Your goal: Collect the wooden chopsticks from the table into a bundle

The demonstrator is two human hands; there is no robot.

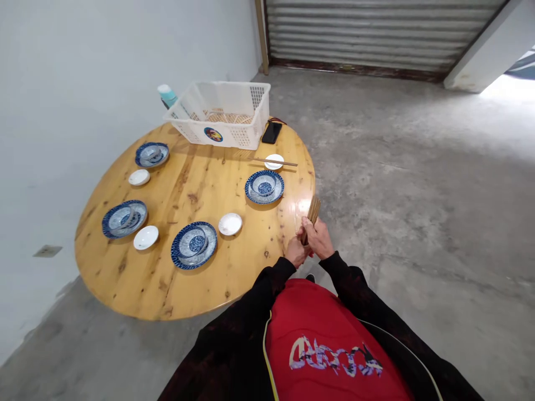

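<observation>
My right hand and my left hand are together at the right edge of the round wooden table, both closed around a bundle of wooden chopsticks that points up and away from me. The nearest place setting is a blue patterned plate with a bowl on it; behind it one pair of chopsticks lies across a small white dish. Another blue plate and bowl sits near me with a white dish beside it.
Two more blue plate-and-bowl sets, each with a white dish, sit on the left side. A white plastic basket, a black phone and a teal bottle are at the far edge. Concrete floor lies to the right.
</observation>
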